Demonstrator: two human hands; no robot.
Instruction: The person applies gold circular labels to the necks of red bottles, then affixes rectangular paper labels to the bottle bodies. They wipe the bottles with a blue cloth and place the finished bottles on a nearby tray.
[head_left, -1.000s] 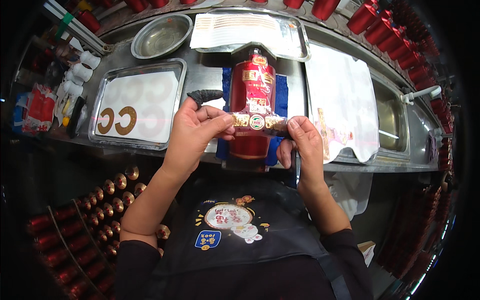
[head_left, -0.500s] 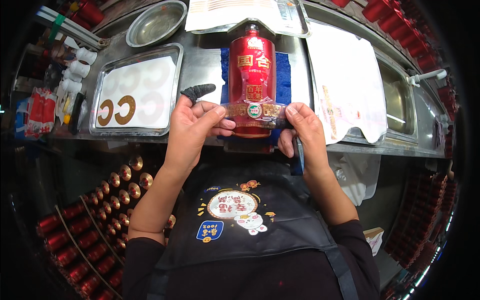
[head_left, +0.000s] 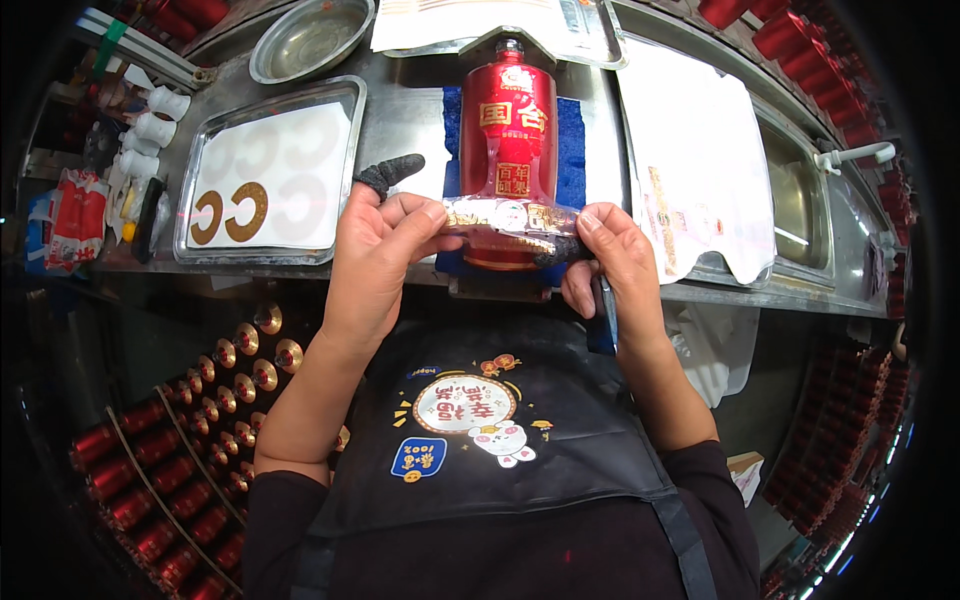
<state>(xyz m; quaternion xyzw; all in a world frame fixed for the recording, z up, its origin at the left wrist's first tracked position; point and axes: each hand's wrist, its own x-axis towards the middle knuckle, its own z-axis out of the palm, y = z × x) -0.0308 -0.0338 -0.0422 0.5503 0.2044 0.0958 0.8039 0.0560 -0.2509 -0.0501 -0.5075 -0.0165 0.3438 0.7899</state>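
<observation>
A red bottle (head_left: 508, 130) with gold lettering lies on its back on a blue cloth (head_left: 569, 140), neck pointing away from me. Across its lower part stretches a clear decal strip (head_left: 510, 216) with gold print. My left hand (head_left: 372, 255) pinches the strip's left end; its raised index finger wears a black finger cot (head_left: 390, 174). The strip's right end is pinched by my right hand (head_left: 622, 255), which also has a dark blue flat tool (head_left: 603, 322) tucked in its lower fingers. Whether the strip touches the bottle, I cannot tell.
On the left, a metal tray (head_left: 350, 140) bears a sheet with gold C-shaped decals. Behind it sits a metal bowl (head_left: 312, 45). White decal sheets (head_left: 690, 130) lie on the right, beside a sink (head_left: 800, 190). Red bottles (head_left: 170, 480) stand racked at lower left.
The strip has tilted and now glares with light; its middle has risen slightly. Both hands still pinch its ends, and the blue tool hangs a little lower. The view has shifted slightly.
</observation>
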